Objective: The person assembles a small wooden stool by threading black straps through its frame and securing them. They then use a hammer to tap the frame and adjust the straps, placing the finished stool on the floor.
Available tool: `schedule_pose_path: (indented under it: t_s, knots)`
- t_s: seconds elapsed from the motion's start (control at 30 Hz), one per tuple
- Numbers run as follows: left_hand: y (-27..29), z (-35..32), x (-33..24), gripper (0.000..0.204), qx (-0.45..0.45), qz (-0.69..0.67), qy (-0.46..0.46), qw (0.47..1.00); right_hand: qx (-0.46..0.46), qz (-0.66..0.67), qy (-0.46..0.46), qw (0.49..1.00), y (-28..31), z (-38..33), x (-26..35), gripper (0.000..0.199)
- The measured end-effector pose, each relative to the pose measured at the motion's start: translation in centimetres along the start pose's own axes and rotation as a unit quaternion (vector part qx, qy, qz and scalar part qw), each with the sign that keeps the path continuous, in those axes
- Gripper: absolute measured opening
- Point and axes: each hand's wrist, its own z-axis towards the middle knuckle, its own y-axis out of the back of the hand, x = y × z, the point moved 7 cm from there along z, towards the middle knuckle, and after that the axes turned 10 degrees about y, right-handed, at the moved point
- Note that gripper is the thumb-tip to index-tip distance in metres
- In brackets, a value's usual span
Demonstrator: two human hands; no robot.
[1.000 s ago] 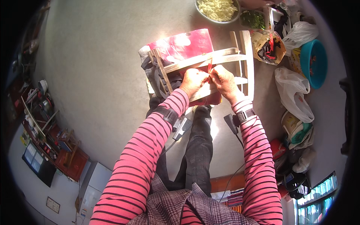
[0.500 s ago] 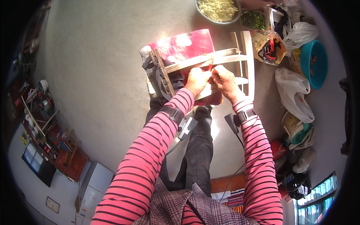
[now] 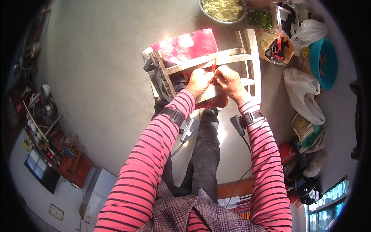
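left hand (image 3: 199, 82) and right hand (image 3: 230, 80) both pinch red strip (image 3: 213, 69) | strip upright between them, crossing wooden chair rail (image 3: 201, 62) | hands equally near

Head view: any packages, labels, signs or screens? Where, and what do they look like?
White plastic bag: floor, right of the wooden frame; crumpled.
Second white bag: upper right, knotted.
Clear bag: beside the frame, yellow and dark contents.
Dark flat screen: lower left, rectangular.
Small framed sign: bottom left, pale.

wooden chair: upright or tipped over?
Tipped over. The wooden chair lies on its side on the floor, its rails running sideways under both hands, with red cloth draped on it.
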Motion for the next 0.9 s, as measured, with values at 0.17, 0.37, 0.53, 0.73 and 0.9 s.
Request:
schedule_pose_path:
  t_s: [0.17,0.37,0.53,0.73,0.9]
  knots:
    - [0.5,0.2,0.0,0.023,-0.084,0.069,-0.031,0.994,0.003,0.002,-0.008,1.0,-0.1,-0.1,-0.3,0.011]
    - [0.2,-0.5,-0.8,0.025,-0.147,0.225,-0.074,0.96,0.0,-0.006,0.011,1.0,0.1,0.0,-0.3,0.012]
    - [-0.4,-1.4,-1.3,0.029,-0.134,0.256,-0.111,0.951,-0.013,0.01,-0.002,1.0,0.4,-0.1,-0.4,0.013]
    - [1.9,-2.3,-1.1,0.024,-0.191,0.322,-0.119,0.919,-0.006,0.001,-0.017,1.0,0.4,-0.1,-0.5,0.013]
    - [1.1,-2.5,-0.9,0.017,-0.144,0.196,-0.13,0.961,-0.002,0.003,-0.027,1.0,0.1,-0.2,-0.9,0.013]
